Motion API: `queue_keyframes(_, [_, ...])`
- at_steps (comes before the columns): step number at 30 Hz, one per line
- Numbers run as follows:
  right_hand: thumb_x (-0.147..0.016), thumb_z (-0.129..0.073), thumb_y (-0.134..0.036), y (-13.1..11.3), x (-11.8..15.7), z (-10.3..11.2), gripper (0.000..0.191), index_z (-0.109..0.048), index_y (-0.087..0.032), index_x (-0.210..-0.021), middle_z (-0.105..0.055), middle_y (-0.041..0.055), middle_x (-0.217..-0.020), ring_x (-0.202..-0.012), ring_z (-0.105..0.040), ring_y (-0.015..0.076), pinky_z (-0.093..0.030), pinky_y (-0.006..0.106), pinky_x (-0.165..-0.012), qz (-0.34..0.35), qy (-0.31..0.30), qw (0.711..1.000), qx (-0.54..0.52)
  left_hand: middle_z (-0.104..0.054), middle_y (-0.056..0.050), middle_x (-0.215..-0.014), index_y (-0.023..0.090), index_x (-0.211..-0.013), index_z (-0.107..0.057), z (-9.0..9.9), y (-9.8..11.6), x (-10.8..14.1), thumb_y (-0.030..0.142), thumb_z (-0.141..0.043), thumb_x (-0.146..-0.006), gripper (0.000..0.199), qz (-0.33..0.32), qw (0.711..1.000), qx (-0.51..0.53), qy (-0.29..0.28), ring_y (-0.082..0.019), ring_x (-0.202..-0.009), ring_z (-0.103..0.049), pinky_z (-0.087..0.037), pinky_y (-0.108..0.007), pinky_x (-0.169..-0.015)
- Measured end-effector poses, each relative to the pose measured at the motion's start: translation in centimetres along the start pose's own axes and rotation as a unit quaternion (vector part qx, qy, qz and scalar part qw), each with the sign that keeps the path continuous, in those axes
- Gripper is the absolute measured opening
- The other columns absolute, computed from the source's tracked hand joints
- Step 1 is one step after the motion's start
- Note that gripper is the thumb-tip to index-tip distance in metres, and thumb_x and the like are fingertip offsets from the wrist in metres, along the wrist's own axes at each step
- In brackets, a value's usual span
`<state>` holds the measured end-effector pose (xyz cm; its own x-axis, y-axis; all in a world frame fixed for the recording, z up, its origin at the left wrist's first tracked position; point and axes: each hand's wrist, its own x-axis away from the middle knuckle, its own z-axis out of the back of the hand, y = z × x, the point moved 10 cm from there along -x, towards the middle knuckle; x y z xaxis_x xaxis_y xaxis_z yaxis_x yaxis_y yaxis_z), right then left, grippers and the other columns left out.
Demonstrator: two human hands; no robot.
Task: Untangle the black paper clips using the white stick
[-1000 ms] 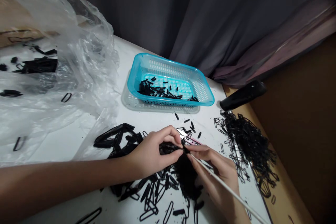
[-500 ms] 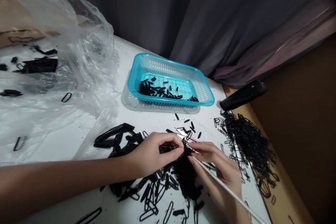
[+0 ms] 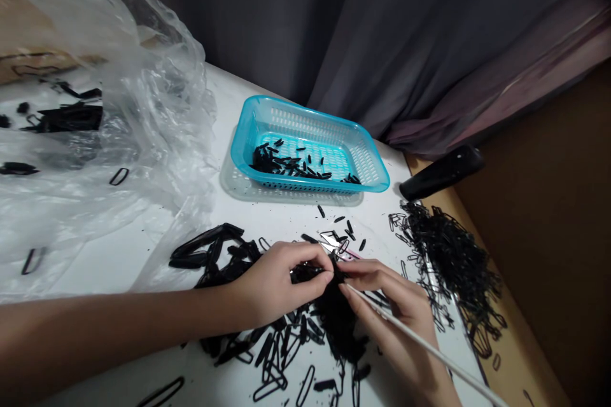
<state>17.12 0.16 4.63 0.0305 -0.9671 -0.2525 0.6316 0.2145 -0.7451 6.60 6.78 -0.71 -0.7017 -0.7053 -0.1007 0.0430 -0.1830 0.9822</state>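
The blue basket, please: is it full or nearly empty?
Nearly empty: the blue basket holds only scattered black pieces, with much slotted floor bare.

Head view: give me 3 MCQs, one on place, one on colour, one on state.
1. Where does the tangled black heap lie?
A. in the basket
B. right of the hands, near the table edge
C. inside the bag

2. What colour is the basket?
A. red
B. turquoise
C. yellow

3. What does the right hand hold?
A. a thin white stick
B. scissors
C. nothing

Key: 1 B, the heap sits beside the wooden edge. 2 B, its walls are turquoise. 3 A, the stick runs through its fingers, while the left hand pinches a black piece.
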Motion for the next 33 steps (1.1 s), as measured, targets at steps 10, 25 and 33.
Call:
queue_keyframes(10, [-0.086, -0.066, -0.015, 0.4, -0.3, -0.1, 0.010, -0.067, -0.023, -0.081, -0.073, 0.0014, -0.105, -0.096, -0.069, 0.0151, -0.054, 0.025, -0.085, -0.010, -0.008, 1.000, 0.020, -0.068, 0.002, -0.085, 0.019, -0.086, -0.064, -0.2, -0.8, -0.1, 0.025, -0.054, -0.090, 0.012, 0.035, 0.999, -0.004, -0.025, -0.015, -0.084, -0.062, -0.045, -0.025, -0.079])
queue_keyframes(25, [-0.086, -0.067, -0.018, 0.8, 0.1, 0.3, 0.008, -0.067, -0.026, -0.083, -0.073, -0.0001, -0.101, -0.094, -0.069, 0.0155, -0.054, 0.029, -0.086, -0.032, 0.014, 0.999, 0.001, -0.065, 0.004, -0.077, 0.019, -0.077, -0.063, 0.1, -0.8, -0.4, 0.019, -0.059, -0.085, 0.009, 0.046, 0.997, 0.053, -0.012, -0.013, -0.077, -0.059, -0.044, -0.023, -0.076])
queue_keyframes(33, [-0.086, -0.067, -0.020, 0.7, -0.1, 0.2, 0.006, -0.067, -0.023, -0.080, -0.074, 0.0035, -0.096, -0.092, -0.071, 0.0201, -0.055, 0.039, -0.091, -0.033, 0.010, 0.999, 0.001, -0.066, 0.002, -0.079, 0.018, -0.077, -0.062, 0.0, -1.0, -0.2, 0.021, -0.059, -0.086, 0.010, 0.047, 0.998, 0.045, -0.015, -0.015, -0.079, -0.061, -0.046, -0.025, -0.076])
